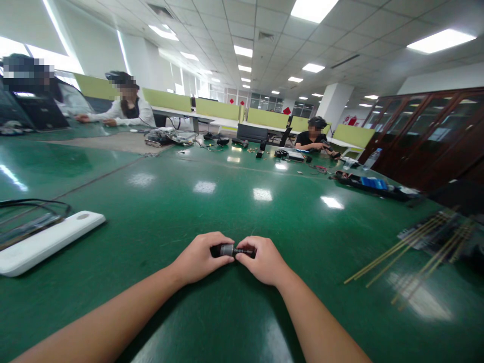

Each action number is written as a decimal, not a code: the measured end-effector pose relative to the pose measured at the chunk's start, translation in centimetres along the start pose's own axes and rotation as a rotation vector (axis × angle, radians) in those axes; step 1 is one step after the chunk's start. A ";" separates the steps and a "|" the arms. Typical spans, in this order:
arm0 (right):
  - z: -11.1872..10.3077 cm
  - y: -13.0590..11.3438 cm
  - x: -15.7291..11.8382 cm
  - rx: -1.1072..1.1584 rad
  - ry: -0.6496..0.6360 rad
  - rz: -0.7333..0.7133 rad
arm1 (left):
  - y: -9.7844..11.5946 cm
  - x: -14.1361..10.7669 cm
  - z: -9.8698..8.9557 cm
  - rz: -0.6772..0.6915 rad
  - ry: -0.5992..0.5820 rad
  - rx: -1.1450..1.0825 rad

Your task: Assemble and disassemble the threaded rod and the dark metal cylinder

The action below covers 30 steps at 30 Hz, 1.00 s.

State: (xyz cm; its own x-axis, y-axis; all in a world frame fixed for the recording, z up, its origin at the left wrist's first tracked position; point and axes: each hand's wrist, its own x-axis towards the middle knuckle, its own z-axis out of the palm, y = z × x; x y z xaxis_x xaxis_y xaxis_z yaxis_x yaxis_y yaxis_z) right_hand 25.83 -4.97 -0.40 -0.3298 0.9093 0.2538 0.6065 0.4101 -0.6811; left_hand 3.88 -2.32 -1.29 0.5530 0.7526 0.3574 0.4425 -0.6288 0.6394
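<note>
Close above the green table (181, 312), my left hand (199, 258) is closed around a small dark cylinder with a grey metallic band (227, 250). From its right end a thin, ridged, dark shaft (245, 250) points toward my right hand (265, 258). Thumb and fingers of that hand pinch around the shaft, close to where it meets the cylinder. The two hands face each other, fingertips almost touching. My left palm hides the cylinder's far end, and the exact kind of this part cannot be made out.
At left lies a long white case (53, 242) beside black cables (38, 202). Thin yellowish sticks (401, 247) lie at right. Farther back are a black tray with blue items (374, 184), a plastic bottle (372, 159) and electronic parts (172, 136). Several people sit around the table.
</note>
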 end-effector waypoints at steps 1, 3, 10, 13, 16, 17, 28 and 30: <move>0.0 0.0 0.0 -0.003 0.002 0.000 | 0.0 0.0 0.0 -0.001 0.000 -0.001; 0.0 0.0 0.0 -0.007 0.007 -0.002 | 0.0 0.0 0.0 -0.003 -0.001 -0.001; -0.1 0.1 0.0 -0.020 0.017 -0.017 | -0.1 0.1 0.0 -0.011 0.003 0.001; -0.2 0.1 0.0 -0.017 0.023 -0.024 | -0.2 0.0 0.1 -0.011 0.011 0.003; -0.3 0.0 0.0 -0.017 0.018 -0.018 | -0.2 0.0 0.1 -0.004 0.018 0.001; -0.3 0.0 0.0 -0.020 0.018 -0.016 | -0.2 0.1 0.1 -0.002 0.018 0.000; -0.3 0.1 0.0 -0.019 0.016 -0.007 | -0.2 0.0 0.1 -0.019 0.025 -0.006; -0.3 0.0 0.0 -0.021 0.012 -0.003 | -0.2 0.0 0.1 -0.014 0.027 -0.011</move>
State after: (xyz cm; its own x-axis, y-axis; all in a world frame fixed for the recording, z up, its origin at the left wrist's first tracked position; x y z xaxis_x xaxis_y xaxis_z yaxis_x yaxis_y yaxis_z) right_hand 26.09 -4.97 -0.17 -0.3231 0.9087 0.2645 0.6207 0.4144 -0.6656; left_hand 3.84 -2.21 -1.52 0.5272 0.7666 0.3667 0.4423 -0.6160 0.6519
